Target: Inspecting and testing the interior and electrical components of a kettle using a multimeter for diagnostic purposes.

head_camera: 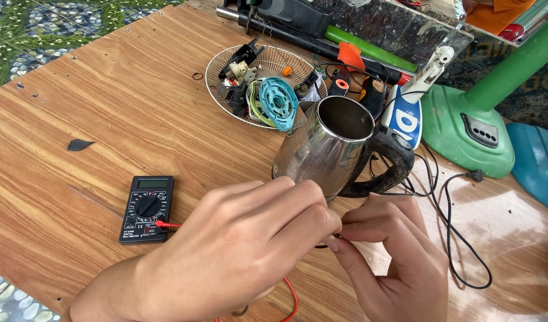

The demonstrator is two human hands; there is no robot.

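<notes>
Steel kettle point(327, 146), one, stands upright on the wooden surface point(107, 113), mouth upward, black handle to the right. Just before it, left hand point(244, 244) and right hand point(387, 256) meet, fingers pinched together on a thin dark wire point(323, 245). One black multimeter point(146, 209) lies left.

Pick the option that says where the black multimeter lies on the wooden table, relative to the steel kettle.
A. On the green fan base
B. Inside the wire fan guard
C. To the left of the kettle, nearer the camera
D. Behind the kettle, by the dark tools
C: the multimeter lies flat on the table, left of the kettle and nearer the camera, beside the left hand.
</notes>
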